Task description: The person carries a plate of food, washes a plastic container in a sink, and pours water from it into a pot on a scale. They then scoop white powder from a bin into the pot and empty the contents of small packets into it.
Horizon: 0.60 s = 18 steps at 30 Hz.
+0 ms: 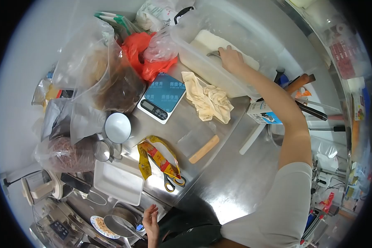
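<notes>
My right hand (231, 58) reaches into a large translucent plastic bin (239, 84) of white powder that looks like flour (213, 41). Its fingers are closed round a grey metal scoop (213, 54), partly hidden by the hand and sunk at the powder. Low in the view, near the counter's front edge, my left hand (151, 221) is held with loosely bent fingers and nothing in it. Beside the bin lies a crumpled cream cloth (208, 99). Left of the cloth is a digital scale (163, 97) with a blue film on its plate.
A wooden-handled dough scraper (203, 149), scissors (174, 182) and yellow-red packaging (159, 159) lie on the steel counter. A white bowl (118, 127), a metal cup (103, 151), a white tray (119, 183) and plastic bags (120, 78) stand left. A milk carton (262, 112) is right.
</notes>
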Motion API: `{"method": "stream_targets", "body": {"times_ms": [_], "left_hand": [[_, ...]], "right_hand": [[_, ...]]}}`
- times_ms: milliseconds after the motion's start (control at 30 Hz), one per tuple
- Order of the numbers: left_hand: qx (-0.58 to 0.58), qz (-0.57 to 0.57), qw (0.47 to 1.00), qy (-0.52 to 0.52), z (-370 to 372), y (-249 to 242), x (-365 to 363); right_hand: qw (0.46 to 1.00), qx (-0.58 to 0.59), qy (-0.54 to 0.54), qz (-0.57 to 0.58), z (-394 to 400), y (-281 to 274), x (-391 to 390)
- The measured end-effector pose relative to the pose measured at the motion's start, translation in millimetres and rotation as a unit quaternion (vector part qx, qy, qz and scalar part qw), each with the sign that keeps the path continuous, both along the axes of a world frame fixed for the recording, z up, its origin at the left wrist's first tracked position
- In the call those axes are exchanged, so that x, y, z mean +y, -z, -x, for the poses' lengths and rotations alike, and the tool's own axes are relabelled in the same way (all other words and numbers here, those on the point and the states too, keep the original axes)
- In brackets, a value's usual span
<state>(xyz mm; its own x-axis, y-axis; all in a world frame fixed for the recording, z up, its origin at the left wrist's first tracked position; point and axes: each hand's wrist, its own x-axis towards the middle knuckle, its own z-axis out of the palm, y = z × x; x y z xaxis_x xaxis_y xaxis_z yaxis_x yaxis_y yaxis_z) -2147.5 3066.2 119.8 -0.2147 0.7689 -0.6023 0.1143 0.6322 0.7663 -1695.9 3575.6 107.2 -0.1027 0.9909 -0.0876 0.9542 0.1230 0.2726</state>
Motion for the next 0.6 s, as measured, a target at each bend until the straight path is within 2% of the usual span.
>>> {"method": "stream_targets", "body": {"times_ms": [67, 167, 267, 367, 467, 567, 600], "left_hand": [[-0.003, -0.001, 1.0, 0.003, 4, 1, -1], [0.001, -0.003, 1.0, -0.002, 6, -2, 0], [0.007, -0.006, 1.0, -0.012, 8, -6, 0], [0.004, -0.014, 1.0, -0.016, 10, -4, -3], [-0.004, -0.016, 1.0, -0.003, 8, 0, -8], [0.003, -0.023, 1.0, -0.001, 6, -3, -11], [0.005, -0.027, 1.0, -0.001, 4, -4, -11]], "right_hand": [[0.999, 0.025, 0.009, -0.044, -10, 3, -1], [0.994, 0.003, 0.057, -0.093, -3, -3, -6], [0.993, 0.027, 0.084, -0.078, 1, 36, 1], [0.976, 0.166, 0.14, 0.021, -4, 28, 1], [0.959, 0.231, 0.133, 0.092, -2, 40, 12], [0.954, 0.293, 0.065, 0.011, -9, 60, 13], [0.923, 0.363, 0.122, 0.045, -6, 51, 12]]}}
